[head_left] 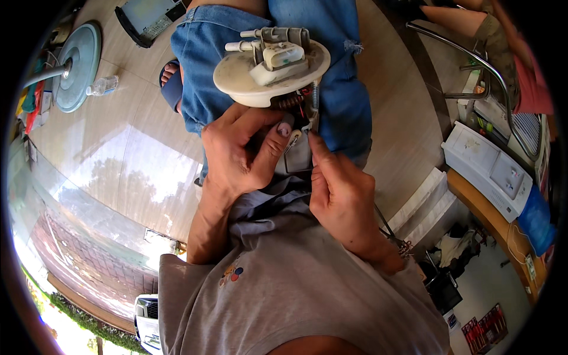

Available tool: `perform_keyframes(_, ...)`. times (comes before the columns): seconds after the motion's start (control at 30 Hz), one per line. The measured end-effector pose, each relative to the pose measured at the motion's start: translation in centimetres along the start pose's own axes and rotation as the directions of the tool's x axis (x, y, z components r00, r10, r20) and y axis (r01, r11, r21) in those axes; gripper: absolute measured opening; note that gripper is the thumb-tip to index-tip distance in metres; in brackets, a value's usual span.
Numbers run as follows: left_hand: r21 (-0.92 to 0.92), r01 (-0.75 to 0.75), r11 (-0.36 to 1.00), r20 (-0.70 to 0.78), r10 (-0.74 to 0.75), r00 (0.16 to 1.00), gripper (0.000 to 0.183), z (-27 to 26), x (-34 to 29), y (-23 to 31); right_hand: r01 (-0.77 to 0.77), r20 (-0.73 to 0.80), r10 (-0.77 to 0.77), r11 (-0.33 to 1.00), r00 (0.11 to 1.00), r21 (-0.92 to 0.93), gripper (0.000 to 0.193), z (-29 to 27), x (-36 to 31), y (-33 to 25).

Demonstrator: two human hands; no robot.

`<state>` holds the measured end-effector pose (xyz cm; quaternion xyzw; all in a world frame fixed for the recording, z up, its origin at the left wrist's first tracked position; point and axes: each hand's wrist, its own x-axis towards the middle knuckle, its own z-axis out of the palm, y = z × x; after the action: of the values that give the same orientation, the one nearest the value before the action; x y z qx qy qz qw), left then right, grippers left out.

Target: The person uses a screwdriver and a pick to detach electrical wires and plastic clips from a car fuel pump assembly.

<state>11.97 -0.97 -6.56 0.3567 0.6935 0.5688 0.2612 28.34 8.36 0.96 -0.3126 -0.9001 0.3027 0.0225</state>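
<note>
A fuel pump module [248, 89] with a round, off-white flange rests over my lap, its pipe stubs and connector socket on the top side. Below the flange hang a coil spring [315, 94], dark and red wires and a grey lower body [297, 161]. My left hand [242, 145] is closed round the module under the flange, thumb near a small metal tip. The fingers of my right hand [337, 177] are bent and pinched at the body's right side, with the index fingertip against it. Whatever lies between those right fingers is hidden.
My knees in blue jeans [349, 89] flank the module. On the tiled floor are a clear plastic bottle [103, 86], a round grey stand base [80, 65] and a boxy electronic unit [151, 21]. At right, a metal-framed chair [503, 71], another person's legs and a white tray-like panel [488, 168].
</note>
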Motion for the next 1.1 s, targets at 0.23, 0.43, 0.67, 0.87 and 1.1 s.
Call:
perform_keyframes(0.23,0.080,0.013,0.997,0.011,-0.014,1.000,0.035,0.0,0.0,0.5,0.041,0.011,-0.041,0.998,0.999,-0.047,0.064,-0.3,0.6,0.3)
perform_keyframes(0.43,0.112,-0.058,0.992,0.007,0.058,0.998,0.041,-1.1,-0.2,0.0,0.086,-0.022,-0.088,0.994,0.996,-0.061,0.061,0.8,0.8,0.2)
perform_keyframes(0.67,0.277,-0.161,0.947,0.029,0.159,0.987,0.036,-0.7,0.8,1.1,0.064,-0.043,-0.065,0.997,0.997,-0.031,0.062,0.8,1.0,0.5)
perform_keyframes(0.87,0.343,-0.115,0.932,-0.029,0.133,0.991,0.035,-0.1,0.9,0.9,0.141,-0.060,-0.151,0.979,0.987,-0.147,0.056,1.2,1.4,0.5)
perform_keyframes(1.1,0.560,-0.154,0.814,-0.002,0.187,0.982,0.038,1.6,1.2,2.1,0.082,-0.083,-0.090,0.992,0.992,-0.095,0.051,0.8,1.2,1.3)
